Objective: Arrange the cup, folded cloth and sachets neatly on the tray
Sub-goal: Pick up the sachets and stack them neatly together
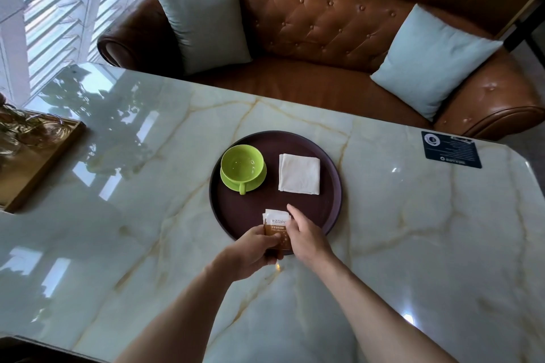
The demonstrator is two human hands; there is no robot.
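Note:
A round dark brown tray (327,209) lies on the marble table. On its left part stands a green cup (242,167) on a matching saucer, handle toward me. A folded white cloth (299,174) lies flat on the tray's right part. At the tray's near rim, a small stack of white and brown sachets (277,222) is held by my left hand (253,253), thumb on top. My right hand (306,236) touches the stack's right edge, index finger stretched out over the tray.
A glossy marble table (413,244) carries the tray. A dark card (451,149) lies at the far right. A wooden tray with glassware (35,156) sits at the left edge. A brown leather sofa (324,26) with two pale cushions stands beyond the table.

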